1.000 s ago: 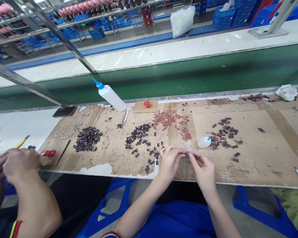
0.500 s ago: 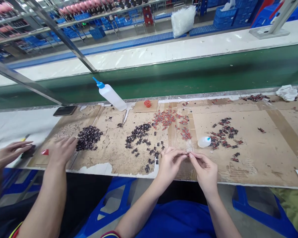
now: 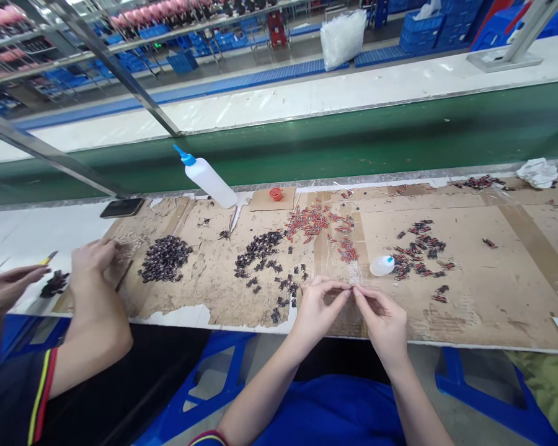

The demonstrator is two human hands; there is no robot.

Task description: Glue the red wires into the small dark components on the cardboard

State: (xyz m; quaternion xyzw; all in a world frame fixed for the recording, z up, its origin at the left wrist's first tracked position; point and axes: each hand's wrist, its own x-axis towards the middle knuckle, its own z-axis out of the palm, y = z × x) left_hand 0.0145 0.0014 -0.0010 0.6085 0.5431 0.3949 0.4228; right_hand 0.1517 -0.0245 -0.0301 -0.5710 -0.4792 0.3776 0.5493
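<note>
My left hand (image 3: 320,308) and my right hand (image 3: 382,316) meet fingertip to fingertip over the cardboard near the table's front edge. Both are closed in a pinch on a small dark part (image 3: 353,288), mostly hidden by the fingers. Just beyond my right hand lies a small white squeeze bottle (image 3: 382,266) with a blue tip. Small black parts (image 3: 286,286) are scattered left of my left hand, with a looser group (image 3: 259,251) further back. Red parts with metal ends (image 3: 309,222) are heaped behind my hands. Assembled red-and-black pieces (image 3: 421,248) lie to the right.
A co-worker's hands (image 3: 93,255) are at the left, near a black pile (image 3: 165,259) and a yellow-handled knife (image 3: 49,257). A large blue-capped bottle (image 3: 210,181), a phone (image 3: 121,207) and a red cup (image 3: 276,194) stand or lie along the back. Crumpled tissue (image 3: 537,173) is at far right.
My hands stay almost in place, still pinched together. The co-worker's nearer arm has moved left, away from the black pile, and the red piece by it no longer shows.
</note>
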